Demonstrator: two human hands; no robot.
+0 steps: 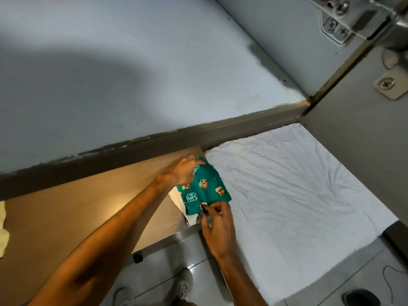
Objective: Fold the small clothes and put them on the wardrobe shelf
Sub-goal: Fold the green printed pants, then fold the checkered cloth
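Note:
A small green garment (206, 191) printed with cartoon figures lies over the right end of a brown wooden table (88, 208), half on the white sheet (287, 186). White cloth (180, 200) shows under its left edge. My left hand (184, 171) pinches the garment's far corner. At the near edge, my right hand (217, 226) grips the fabric between thumb and fingers.
A pale grey shelf surface (132, 74) with a dark front edge (154, 140) runs above the table. A wardrobe side panel with metal hinges (340, 21) stands at the right. Pale yellow cloth (3, 230) lies at the table's left edge. My shoes (183, 283) stand on grey tiles below.

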